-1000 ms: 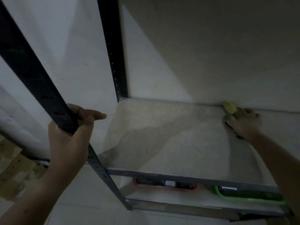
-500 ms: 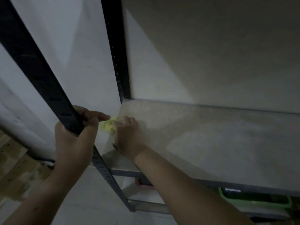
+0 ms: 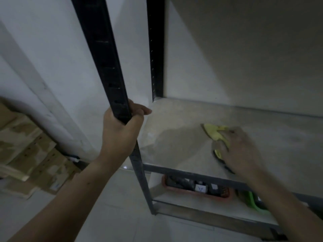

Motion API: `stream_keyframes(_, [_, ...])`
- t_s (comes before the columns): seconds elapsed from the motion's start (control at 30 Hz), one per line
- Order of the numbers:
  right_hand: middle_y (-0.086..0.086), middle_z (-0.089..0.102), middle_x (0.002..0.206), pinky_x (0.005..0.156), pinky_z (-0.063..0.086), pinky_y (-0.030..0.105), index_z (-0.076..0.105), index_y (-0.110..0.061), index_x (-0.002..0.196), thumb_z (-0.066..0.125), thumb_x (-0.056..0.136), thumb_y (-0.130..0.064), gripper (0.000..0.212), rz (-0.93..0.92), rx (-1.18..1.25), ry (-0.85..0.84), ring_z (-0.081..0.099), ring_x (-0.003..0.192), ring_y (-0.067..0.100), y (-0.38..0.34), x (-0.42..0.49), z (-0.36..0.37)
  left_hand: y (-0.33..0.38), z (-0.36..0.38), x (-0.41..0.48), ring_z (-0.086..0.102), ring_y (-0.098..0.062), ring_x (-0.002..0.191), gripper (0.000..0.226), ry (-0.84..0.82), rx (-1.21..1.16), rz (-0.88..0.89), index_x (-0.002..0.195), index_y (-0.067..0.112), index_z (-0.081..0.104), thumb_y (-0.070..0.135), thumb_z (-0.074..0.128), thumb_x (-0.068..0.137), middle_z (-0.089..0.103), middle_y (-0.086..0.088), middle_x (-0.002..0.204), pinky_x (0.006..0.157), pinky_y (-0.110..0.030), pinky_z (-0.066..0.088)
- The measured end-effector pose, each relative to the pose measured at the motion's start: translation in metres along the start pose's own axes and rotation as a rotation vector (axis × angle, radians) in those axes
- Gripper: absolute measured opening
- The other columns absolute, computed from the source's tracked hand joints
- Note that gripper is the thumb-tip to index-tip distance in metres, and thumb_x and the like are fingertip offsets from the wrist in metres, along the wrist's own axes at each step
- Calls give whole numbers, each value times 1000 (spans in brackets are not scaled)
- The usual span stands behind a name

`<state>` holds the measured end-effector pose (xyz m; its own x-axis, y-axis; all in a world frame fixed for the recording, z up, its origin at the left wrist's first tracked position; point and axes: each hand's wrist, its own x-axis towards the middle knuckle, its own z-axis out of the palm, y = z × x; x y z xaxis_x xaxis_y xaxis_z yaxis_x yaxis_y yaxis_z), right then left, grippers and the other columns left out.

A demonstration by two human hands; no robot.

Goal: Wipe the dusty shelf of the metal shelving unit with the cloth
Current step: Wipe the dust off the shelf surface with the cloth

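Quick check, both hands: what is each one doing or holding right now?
Left hand: closed around the black upright post.
Right hand: pressing the yellow-green cloth flat on the shelf, blurred.

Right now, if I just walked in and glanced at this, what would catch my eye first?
Probably the yellow-green cloth, the brightest thing in a dim scene, pressed flat under the right hand on the dusty shelf. Next, the left hand wrapped around the dark front post at the shelf's left corner. Below, on the lower shelf, sit a reddish tray and something green.
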<state>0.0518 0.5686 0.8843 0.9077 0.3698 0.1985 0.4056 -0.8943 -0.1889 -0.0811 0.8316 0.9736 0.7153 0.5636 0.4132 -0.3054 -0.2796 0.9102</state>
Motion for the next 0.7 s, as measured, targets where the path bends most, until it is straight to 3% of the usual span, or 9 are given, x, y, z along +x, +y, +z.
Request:
stream_keyframes(0.07, [7, 50, 123, 85, 50, 41, 62, -20, 116, 52, 89, -32, 32, -60, 1, 6, 53, 98, 29, -35, -9, 3, 2, 0, -1, 73, -31, 91, 24, -9, 8, 4, 70, 47, 63, 25, 58, 78, 75, 5, 81, 87, -44, 58])
stream_keyframes(0.17, [6, 45, 128, 88, 45, 34, 58, -22, 123, 53, 84, -20, 39, -142, 127, -47, 49, 105, 26, -96, -17, 16, 6, 1, -1, 69, -41, 87, 37, -9, 31, -17, 68, 48, 65, 14, 58, 82, 75, 2, 81, 82, -51, 57])
stream_keyframes(0.3, [8, 41, 134, 94, 35, 25, 54, -18, 130, 52, 87, -3, 45, -278, 478, -347, 43, 120, 25, -166, -17, 34, 6, -2, -1, 72, -32, 93, 25, -20, 26, 5, 70, 48, 65, 26, 58, 78, 75, 4, 82, 89, -51, 58])
stream_keyframes(0.37, [5, 44, 133, 98, 40, 25, 58, -14, 126, 54, 90, -5, 38, -355, 591, -512, 46, 121, 21, -164, -1, 24, 5, -3, -2, 72, -32, 93, 25, -25, 26, 9, 70, 49, 64, 26, 57, 79, 75, 4, 84, 88, -45, 58])
stream_keyframes(0.43, [-3, 46, 133, 102, 40, 21, 63, -20, 125, 54, 92, -10, 35, -384, 634, -600, 48, 120, 13, -142, 16, 6, 4, -1, -2, 71, -34, 90, 34, -31, 26, 6, 69, 50, 64, 19, 58, 82, 75, -1, 88, 81, -35, 58])
stream_keyframes(0.47, [-4, 47, 130, 101, 39, 19, 64, -23, 125, 55, 92, -10, 36, -370, 596, -566, 48, 118, 12, -127, 25, 0, 4, 0, -1, 70, -34, 88, 39, -31, 26, 4, 68, 50, 63, 15, 57, 82, 76, -4, 90, 77, -31, 57])
stream_keyframes(0.57, [7, 50, 121, 99, 40, 29, 64, -25, 123, 57, 88, -15, 37, -227, 352, -199, 50, 112, 24, -86, 49, 4, 4, 1, -1, 69, -35, 85, 43, -18, 25, 1, 66, 51, 62, 12, 56, 83, 76, -6, 91, 69, -28, 54])
stream_keyframes(0.63, [8, 49, 120, 95, 44, 33, 61, -29, 121, 55, 86, -26, 35, -71, 269, -137, 51, 110, 29, -83, 50, 19, 3, 1, 0, 68, -37, 84, 43, -19, 23, -1, 66, 50, 62, 11, 56, 83, 76, -5, 90, 69, -30, 54])
stream_keyframes(0.7, [5, 47, 121, 92, 48, 37, 56, -33, 122, 46, 85, -36, 38, -117, 192, -127, 52, 106, 28, -100, 36, 34, 3, 1, 1, 69, -35, 86, 43, -25, 10, 2, 66, 50, 62, 10, 56, 82, 76, -4, 89, 71, -27, 54])
